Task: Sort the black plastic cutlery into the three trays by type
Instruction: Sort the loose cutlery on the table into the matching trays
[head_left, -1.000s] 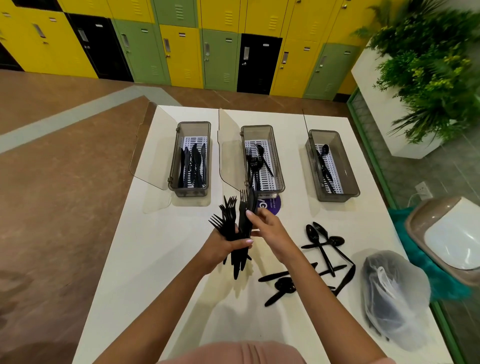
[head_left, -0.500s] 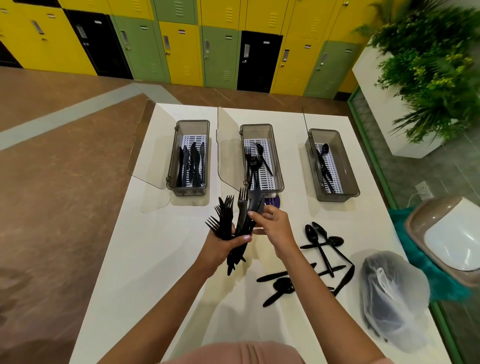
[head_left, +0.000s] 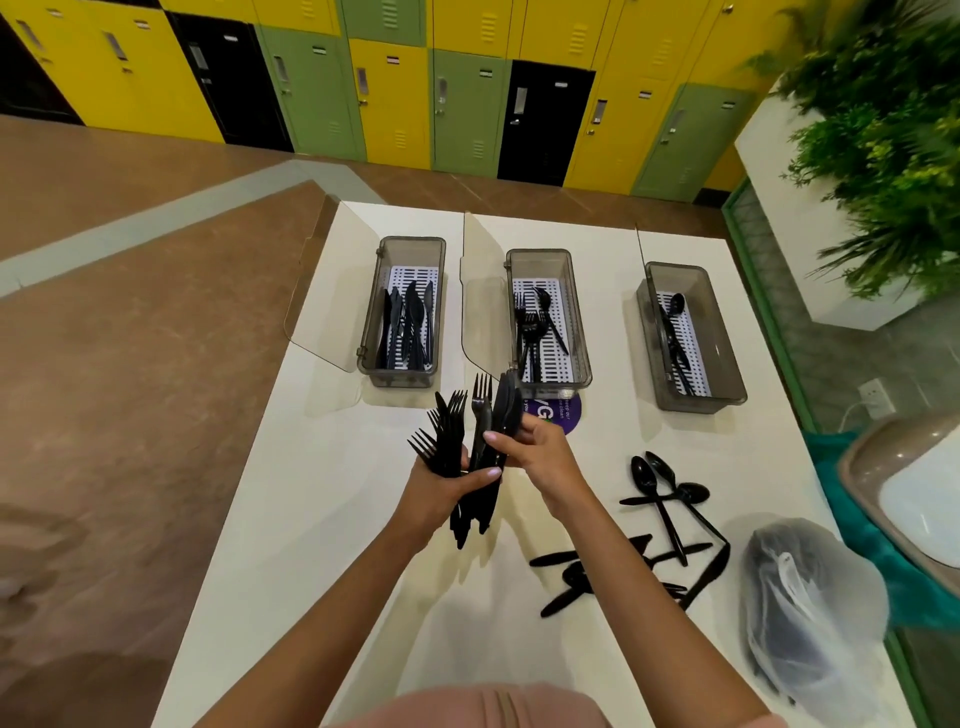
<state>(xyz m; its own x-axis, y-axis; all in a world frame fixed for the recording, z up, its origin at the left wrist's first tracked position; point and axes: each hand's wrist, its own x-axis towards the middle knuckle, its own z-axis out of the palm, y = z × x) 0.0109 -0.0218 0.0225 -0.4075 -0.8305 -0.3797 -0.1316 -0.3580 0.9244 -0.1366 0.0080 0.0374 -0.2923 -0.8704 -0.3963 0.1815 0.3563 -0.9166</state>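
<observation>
At the centre of the frame the left hand (head_left: 441, 486) has its fingers wrapped tight round a bundle of black forks (head_left: 457, 441), thumb laid across the handles, tines fanned upward and handle ends hanging below the palm; just to its right the right hand (head_left: 540, 452) has its fingertips pinched on a few pieces at the bundle's right edge, flat blade-like shapes (head_left: 506, 410) rising beside a single fork, though whether those are knives cannot be told for sure; both hands are held above the white table (head_left: 322, 519). Beyond the hands, across the middle of the frame, stand three grey trays with lids swung open to their left; the left tray (head_left: 370, 322) holds knives, the middle tray (head_left: 579, 322) holds forks and lies just above the hands, the right tray (head_left: 722, 338) holds spoons. A purple sticker (head_left: 563, 415) shows on the table between the right hand and the middle tray. At lower right loose spoons and knives (head_left: 665, 514) lie crossed on the table; a clear plastic bag (head_left: 810, 608) sits beside them near the table's right edge.
</observation>
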